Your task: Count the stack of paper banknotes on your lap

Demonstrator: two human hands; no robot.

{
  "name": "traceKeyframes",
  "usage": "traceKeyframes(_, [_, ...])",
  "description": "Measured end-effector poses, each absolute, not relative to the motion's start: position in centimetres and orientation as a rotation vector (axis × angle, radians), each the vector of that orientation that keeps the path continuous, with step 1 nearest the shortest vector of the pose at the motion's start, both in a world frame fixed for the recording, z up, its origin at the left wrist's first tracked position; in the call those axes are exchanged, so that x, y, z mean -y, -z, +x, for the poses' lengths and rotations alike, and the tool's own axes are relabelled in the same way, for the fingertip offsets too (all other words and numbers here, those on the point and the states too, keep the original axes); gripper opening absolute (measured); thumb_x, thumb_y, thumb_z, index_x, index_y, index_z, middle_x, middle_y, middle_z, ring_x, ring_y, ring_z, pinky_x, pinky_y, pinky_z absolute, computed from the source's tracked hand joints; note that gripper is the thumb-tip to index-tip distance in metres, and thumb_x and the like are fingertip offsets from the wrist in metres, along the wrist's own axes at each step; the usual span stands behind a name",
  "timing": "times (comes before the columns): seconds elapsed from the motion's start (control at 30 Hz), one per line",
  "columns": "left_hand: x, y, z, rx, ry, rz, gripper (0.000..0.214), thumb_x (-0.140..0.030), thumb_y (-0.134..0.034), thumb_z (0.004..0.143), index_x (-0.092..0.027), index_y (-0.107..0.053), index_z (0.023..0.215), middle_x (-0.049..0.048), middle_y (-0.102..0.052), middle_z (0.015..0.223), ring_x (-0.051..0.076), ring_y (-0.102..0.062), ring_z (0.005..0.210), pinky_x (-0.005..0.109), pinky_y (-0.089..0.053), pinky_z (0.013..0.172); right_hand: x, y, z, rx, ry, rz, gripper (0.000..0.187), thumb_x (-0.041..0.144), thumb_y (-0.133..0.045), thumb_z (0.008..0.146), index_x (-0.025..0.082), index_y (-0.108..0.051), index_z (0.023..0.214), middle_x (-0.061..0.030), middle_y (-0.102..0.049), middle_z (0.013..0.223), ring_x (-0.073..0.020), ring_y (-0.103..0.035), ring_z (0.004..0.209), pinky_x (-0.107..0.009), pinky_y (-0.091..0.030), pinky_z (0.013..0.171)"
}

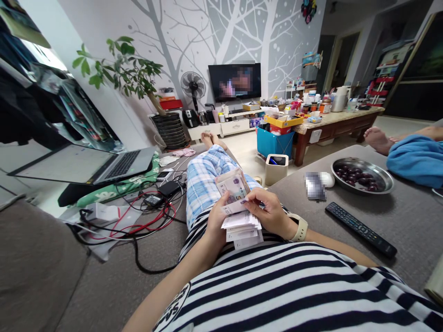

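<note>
A stack of banknotes marked with a 5 is held above my lap, in front of the striped shirt. My left hand is closed round its left side, the thumb lying over the notes. From the right, my right hand pinches the edge of a note between thumb and fingers. Below the hands, several notes fold down toward me in a fanned bunch. A pale watch is on my right wrist. My fingers under the stack are hidden.
On the sofa to the right lie a remote control and a steel bowl of dark round fruit, near another person's foot. Tangled cables and an open laptop lie left. A small bin stands beyond the sofa.
</note>
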State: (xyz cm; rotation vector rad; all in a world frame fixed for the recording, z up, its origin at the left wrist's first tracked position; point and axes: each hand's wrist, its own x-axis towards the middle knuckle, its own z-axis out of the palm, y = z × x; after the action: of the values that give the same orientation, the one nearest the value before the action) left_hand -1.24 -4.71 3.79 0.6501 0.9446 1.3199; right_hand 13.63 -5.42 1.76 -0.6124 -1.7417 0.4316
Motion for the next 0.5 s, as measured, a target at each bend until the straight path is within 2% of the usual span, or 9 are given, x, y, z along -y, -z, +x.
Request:
traceKeyframes(0.13, [4.6, -3.5, -1.5, -0.977, -1.338, 0.670, 0.017, -0.027, -0.074, 0.077, -0.013, -0.076, 0.087, 0.0053, -0.078, 0.080, 0.022, -0.073, 0.079, 0.030, -0.059, 0.073, 5.4, -1.8, 13.7, 1.743, -0.441, -0.578, 0.022, 0.032, -0.057, 0.099, 0.021, -0.059, 0.079, 0.0002, -0.056, 0.073, -0.0153, -0.052, 0.070, -0.029, -0.042, 0.067])
traceKeyframes(0.23, [4.1, -2.9, -1.6, -0.942, -1.398, 0.702, 0.013, -0.023, -0.076, 0.075, -0.014, -0.075, 0.084, 0.0054, -0.079, 0.086, 0.021, -0.073, 0.087, 0.026, -0.058, 0.080, 5.4, -1.8, 13.8, 1.748, -0.499, -0.523, 0.031, 0.037, -0.051, 0.102, 0.021, -0.059, 0.076, -0.0013, -0.059, 0.073, -0.0160, -0.054, 0.070, -0.031, -0.043, 0.069])
traceKeyframes(0.27, [3.9, -2.8, -1.5, -0.908, -1.385, 0.682, 0.013, -0.024, -0.074, 0.078, -0.014, -0.075, 0.085, 0.0070, -0.079, 0.088, 0.022, -0.074, 0.088, 0.027, -0.058, 0.080, 5.4, -1.7, 13.8, 1.749, -0.535, -0.504, 0.035, 0.039, -0.048, 0.103, 0.021, -0.060, 0.075, -0.0020, -0.060, 0.073, -0.0163, -0.055, 0.070, -0.031, -0.043, 0.070])
traceKeyframes(0.37, [3.6, -2.3, -1.1, -0.849, -1.324, 0.618, 0.023, -0.028, -0.061, 0.087, -0.011, -0.076, 0.092, 0.0104, -0.079, 0.087, 0.027, -0.075, 0.092, 0.036, -0.060, 0.085, 5.4, -1.4, 13.8, 1.734, -0.649, -0.526, 0.044, 0.044, -0.041, 0.104, 0.020, -0.062, 0.074, -0.0027, -0.063, 0.071, -0.0163, -0.057, 0.067, -0.031, -0.044, 0.068])
traceKeyframes(0.5, [3.8, -2.1, -0.9, -0.820, -1.328, 0.605, 0.024, -0.027, -0.062, 0.086, -0.011, -0.075, 0.098, 0.0107, -0.079, 0.089, 0.029, -0.074, 0.098, 0.040, -0.060, 0.088, 5.2, -1.1, 13.7, 1.589, -0.630, -0.785, 0.034, 0.044, -0.059, 0.096, 0.021, -0.057, 0.071, 0.0023, -0.055, 0.063, -0.0136, -0.049, 0.058, -0.028, -0.038, 0.059])
